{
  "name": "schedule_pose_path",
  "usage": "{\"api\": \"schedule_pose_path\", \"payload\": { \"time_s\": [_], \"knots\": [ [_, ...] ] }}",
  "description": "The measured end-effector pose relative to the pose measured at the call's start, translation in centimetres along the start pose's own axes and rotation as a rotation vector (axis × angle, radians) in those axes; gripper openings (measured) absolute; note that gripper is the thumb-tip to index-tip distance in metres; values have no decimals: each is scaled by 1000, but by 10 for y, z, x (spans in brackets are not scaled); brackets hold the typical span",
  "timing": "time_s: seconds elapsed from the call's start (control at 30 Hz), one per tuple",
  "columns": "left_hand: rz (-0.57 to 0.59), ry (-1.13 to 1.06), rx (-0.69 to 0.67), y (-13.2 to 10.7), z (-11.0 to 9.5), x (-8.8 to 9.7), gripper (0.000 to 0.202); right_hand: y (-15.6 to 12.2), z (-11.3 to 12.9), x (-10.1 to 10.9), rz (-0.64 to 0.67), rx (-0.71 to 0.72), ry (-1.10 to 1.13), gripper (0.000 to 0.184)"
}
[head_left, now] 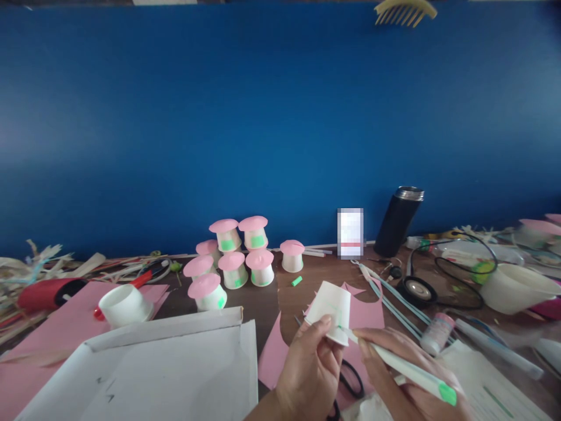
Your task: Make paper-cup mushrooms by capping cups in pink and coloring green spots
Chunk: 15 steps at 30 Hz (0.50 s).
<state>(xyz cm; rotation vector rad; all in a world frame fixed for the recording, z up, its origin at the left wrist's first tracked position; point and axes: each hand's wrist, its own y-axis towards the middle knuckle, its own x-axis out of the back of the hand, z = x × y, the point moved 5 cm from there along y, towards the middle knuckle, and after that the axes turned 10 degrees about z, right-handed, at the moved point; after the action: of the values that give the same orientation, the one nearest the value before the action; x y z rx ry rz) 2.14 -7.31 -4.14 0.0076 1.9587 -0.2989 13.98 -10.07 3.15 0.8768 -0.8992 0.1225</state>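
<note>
My left hand [313,362] is closed around a white paper cup [332,301], which it holds tilted over the table. Thin green lines show on the cup's side. A white marker with a green end [407,368] is gripped in my right hand [390,356], its tip at the cup's side near the rim. On the table behind lies a small green marker cap [297,281]. Beneath my hands are cut pink paper [368,310] and scissors [353,380], partly hidden by the left hand.
Several upturned cups with pink paper tops [234,270] stand at the back, some stacked. A white box lid [175,374] lies front left, near another white cup [125,305]. At right are a dark flask [398,222], a glue bottle [437,333], a lanyard [390,298] and cables.
</note>
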Motion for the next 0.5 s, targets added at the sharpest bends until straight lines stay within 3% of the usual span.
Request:
{"api": "schedule_pose_path", "payload": {
  "time_s": [0.5],
  "knots": [
    [-32,-2,12,0,-1,-2,10,-2,-1,-3,-4,-15,30,15]
  ]
}}
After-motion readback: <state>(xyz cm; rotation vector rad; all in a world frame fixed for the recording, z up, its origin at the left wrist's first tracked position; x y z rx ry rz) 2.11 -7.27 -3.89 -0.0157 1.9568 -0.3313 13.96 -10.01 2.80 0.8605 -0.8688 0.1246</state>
